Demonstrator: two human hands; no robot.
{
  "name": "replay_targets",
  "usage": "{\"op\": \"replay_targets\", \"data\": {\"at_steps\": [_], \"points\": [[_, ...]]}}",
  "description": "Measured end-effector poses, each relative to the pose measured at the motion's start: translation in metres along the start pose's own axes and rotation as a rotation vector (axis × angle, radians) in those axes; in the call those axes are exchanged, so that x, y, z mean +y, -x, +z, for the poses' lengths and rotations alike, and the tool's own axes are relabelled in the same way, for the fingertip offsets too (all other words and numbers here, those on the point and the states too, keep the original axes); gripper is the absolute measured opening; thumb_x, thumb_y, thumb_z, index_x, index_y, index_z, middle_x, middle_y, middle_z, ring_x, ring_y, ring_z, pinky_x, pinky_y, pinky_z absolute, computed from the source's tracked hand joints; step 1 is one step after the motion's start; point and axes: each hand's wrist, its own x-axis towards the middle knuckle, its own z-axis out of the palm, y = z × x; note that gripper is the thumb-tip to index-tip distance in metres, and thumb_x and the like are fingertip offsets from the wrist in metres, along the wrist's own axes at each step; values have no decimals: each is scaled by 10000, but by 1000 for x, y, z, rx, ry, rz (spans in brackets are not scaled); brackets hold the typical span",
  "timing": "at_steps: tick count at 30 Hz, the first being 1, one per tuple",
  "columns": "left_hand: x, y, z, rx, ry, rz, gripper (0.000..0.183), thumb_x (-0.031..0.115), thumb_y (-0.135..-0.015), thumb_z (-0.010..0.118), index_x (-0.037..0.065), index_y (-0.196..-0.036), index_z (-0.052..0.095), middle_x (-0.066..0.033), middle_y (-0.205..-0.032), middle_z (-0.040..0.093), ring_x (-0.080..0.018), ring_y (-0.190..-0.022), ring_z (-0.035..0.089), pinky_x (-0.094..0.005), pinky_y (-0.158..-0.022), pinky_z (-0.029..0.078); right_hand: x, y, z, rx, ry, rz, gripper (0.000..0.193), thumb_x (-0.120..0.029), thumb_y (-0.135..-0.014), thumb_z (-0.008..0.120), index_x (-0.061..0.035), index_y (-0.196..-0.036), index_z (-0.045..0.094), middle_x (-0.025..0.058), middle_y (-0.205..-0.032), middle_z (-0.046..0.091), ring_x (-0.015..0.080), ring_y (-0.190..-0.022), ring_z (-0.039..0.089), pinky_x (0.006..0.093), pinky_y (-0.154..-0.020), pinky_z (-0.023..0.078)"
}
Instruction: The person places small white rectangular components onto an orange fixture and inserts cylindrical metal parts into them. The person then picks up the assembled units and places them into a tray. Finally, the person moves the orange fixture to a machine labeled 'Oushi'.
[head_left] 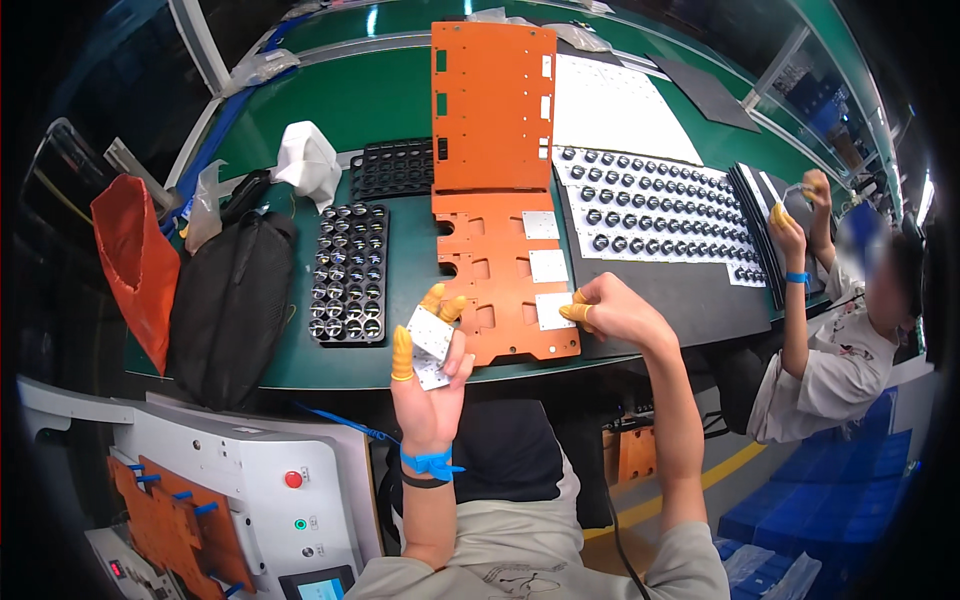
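While left hand (430, 375) grips small white plates (430, 340), right hand (605, 308) pinches one of three on orange fixture (505, 300).

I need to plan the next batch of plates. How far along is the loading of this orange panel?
Done: two square metal plates already sit in the orange panel. In hand: the right hand presses a third plate at the near edge, while the left hand holds a small stack of plates. Left: that stack, and several cut-outs in the panel look unfilled.
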Motion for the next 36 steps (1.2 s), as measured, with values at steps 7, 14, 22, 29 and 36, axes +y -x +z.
{"op": "replay_targets", "data": {"at_steps": [7, 14, 22, 29, 36], "points": [[23, 12, -11, 64, -47, 140, 631, 431, -1003, 560, 19, -1457, 410, -141, -1299, 588, -65, -609, 333, -216, -518, 277, -18, 13, -3, 268, 394, -168, 303, -261, -791, 737, 22, -704, 673, 179, -630, 653, 308, -618, 680, 417, -612, 530], [37, 19, -14, 101, -106, 216, 502, 380, -1022, 550, 52, -1391, 464, -122, -1475, 492, -71, -634, 309, -221, -533, 277, -82, -6, 37, 459, 373, -442, 314, -312, -833, 740, -1, -812, 696, 197, -752, 695, 360, -737, 693, 457, -692, 539], [45, 44, -27, 168, -202, 329, 519, 397, -992, 598, 46, -1367, 527, 3, -1055, 602, -80, -666, 355, -250, -590, 296, -163, -117, 105, 482, 286, -886, 424, -218, -845, 740, 24, -1164, 601, 224, -1090, 644, 388, -980, 648, 472, -808, 522], [58, 58, -19, 230, -227, 349, 666, 456, -946, 647, 21, -1418, 467, -32, -1115, 599, -85, -648, 330, -245, -566, 256, -180, -177, 114, 432, 346, -848, 492, -208, -752, 805, 33, -1117, 578, 254, -1060, 655, 410, -991, 663, 492, -845, 553], [65, 59, -23, 227, -173, 363, 581, 400, -967, 636, 38, -1402, 506, -55, -1204, 629, -68, -652, 366, -243, -585, 304, -178, -178, 121, 436, 358, -847, 338, -229, -766, 788, -16, -1005, 679, 195, -1030, 683, 360, -1020, 653, 457, -854, 553]]}}
